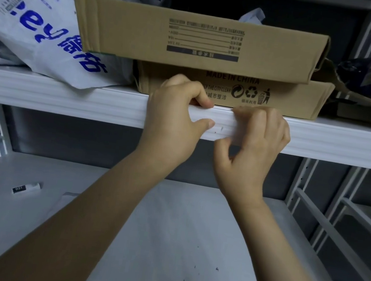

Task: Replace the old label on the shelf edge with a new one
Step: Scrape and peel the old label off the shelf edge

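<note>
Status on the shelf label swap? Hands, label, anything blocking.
Left hand grips the shelf edge, thumb on its face. Right hand curled on the edge beside it, grip unclear. Label indistinguishable, white on white. Cardboard boxes behind, not blocking.

The label could not be made out on the white shelf edge (pixel 321 139); at centre frame the left hand (pixel 176 111) covered part of the print on the lower box (pixel 303 101).

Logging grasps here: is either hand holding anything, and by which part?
The left hand grips the shelf edge, fingers over its top, thumb on its front. The right hand curls over the same edge; whether it pinches anything there is unclear.
</note>
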